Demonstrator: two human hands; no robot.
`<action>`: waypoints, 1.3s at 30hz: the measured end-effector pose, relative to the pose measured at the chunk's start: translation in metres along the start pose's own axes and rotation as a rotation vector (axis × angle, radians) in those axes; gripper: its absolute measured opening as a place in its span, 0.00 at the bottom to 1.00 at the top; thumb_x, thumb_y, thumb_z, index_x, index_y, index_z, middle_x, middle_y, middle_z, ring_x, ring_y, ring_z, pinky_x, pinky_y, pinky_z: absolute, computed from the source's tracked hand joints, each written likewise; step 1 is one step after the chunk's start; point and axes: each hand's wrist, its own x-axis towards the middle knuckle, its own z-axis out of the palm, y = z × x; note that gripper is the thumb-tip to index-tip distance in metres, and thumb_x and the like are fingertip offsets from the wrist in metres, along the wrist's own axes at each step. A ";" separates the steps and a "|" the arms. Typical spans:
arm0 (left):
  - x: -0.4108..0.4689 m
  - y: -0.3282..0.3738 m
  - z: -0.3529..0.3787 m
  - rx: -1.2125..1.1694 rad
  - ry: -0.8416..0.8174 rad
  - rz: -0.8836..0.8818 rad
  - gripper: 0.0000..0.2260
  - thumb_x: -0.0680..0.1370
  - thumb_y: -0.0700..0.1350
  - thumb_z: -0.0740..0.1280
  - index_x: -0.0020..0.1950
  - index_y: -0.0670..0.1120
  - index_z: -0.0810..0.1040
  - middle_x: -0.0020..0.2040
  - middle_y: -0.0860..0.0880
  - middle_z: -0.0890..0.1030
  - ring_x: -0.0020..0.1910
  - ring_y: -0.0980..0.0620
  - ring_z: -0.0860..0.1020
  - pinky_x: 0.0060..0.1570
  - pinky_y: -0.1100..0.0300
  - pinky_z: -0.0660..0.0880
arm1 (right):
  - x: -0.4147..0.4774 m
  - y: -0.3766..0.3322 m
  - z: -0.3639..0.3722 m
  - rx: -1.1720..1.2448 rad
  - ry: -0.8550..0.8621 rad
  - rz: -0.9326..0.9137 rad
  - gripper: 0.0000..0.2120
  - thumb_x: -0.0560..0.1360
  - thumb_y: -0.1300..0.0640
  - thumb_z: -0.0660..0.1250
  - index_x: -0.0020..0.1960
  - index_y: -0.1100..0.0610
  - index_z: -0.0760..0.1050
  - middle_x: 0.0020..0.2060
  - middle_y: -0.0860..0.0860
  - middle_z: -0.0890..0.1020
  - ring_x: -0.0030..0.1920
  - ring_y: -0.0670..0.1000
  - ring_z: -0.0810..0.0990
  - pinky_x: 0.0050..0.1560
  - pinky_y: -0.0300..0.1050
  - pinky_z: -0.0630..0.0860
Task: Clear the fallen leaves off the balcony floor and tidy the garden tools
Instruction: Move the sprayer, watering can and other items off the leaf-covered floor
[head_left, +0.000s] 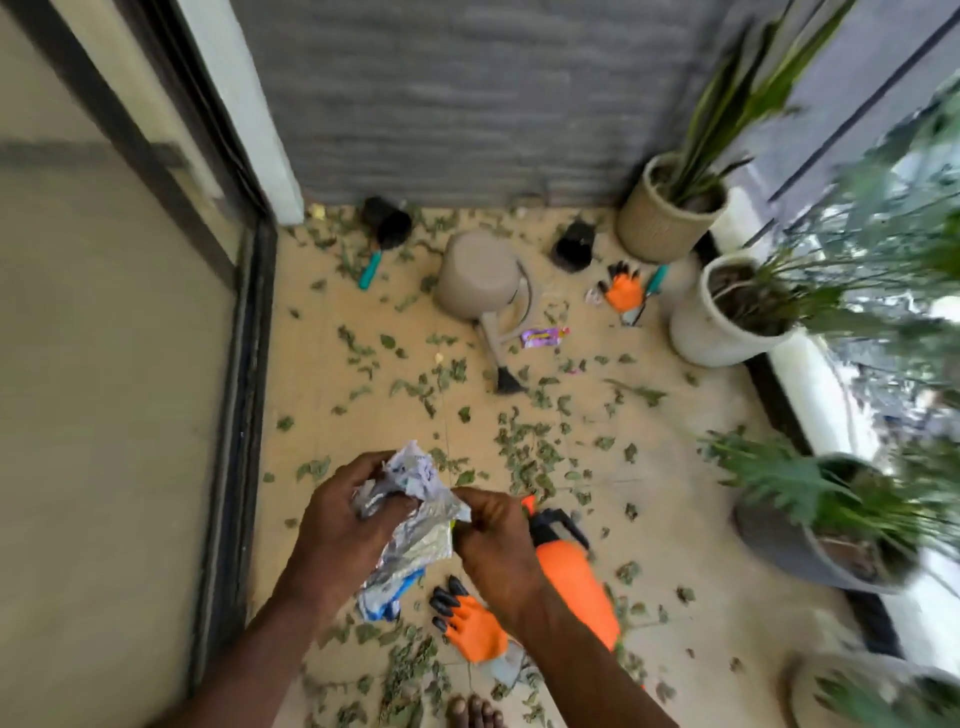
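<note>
Dry green leaves (524, 457) lie scattered over the tan balcony floor (675, 519). My left hand (348, 514) and my right hand (491, 535) both grip a crumpled silver foil wrapper (415, 530) above the floor. Below my hands lie an orange claw glove (470, 621) and an orange spray bottle (574, 571). A beige watering can (478, 280) lies tipped over near the back wall. A second orange glove (623, 288) sits beside a teal-handled tool (655, 280). Another teal-handled tool (371, 267) lies at the back left.
Potted plants (670, 213) (722, 312) (810, 525) line the right edge by the railing. Two small black pots (387, 223) (574, 247) stand near the grey wall. A purple wrapper (543, 336) lies by the can. A sliding glass door (104, 364) runs along the left. My bare toes (475, 712) show at the bottom.
</note>
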 end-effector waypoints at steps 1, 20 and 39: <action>-0.013 0.031 -0.006 0.009 -0.011 0.004 0.15 0.77 0.37 0.75 0.53 0.58 0.83 0.46 0.59 0.87 0.45 0.61 0.84 0.41 0.69 0.77 | -0.021 -0.031 0.000 0.003 0.007 -0.024 0.17 0.74 0.83 0.61 0.56 0.73 0.81 0.35 0.47 0.86 0.31 0.36 0.81 0.34 0.29 0.75; -0.207 0.326 -0.093 0.136 -0.307 0.266 0.18 0.72 0.41 0.80 0.61 0.48 0.84 0.56 0.52 0.87 0.55 0.54 0.84 0.58 0.54 0.79 | -0.279 -0.277 0.021 0.022 0.003 -0.197 0.21 0.68 0.77 0.74 0.59 0.64 0.80 0.45 0.65 0.86 0.39 0.55 0.85 0.40 0.49 0.81; -0.027 0.354 -0.048 1.033 -0.146 0.535 0.13 0.72 0.39 0.73 0.51 0.44 0.71 0.52 0.45 0.72 0.39 0.35 0.77 0.34 0.51 0.69 | -0.118 -0.328 -0.040 0.729 -0.165 0.245 0.17 0.74 0.60 0.62 0.62 0.53 0.76 0.44 0.57 0.83 0.38 0.52 0.78 0.38 0.42 0.78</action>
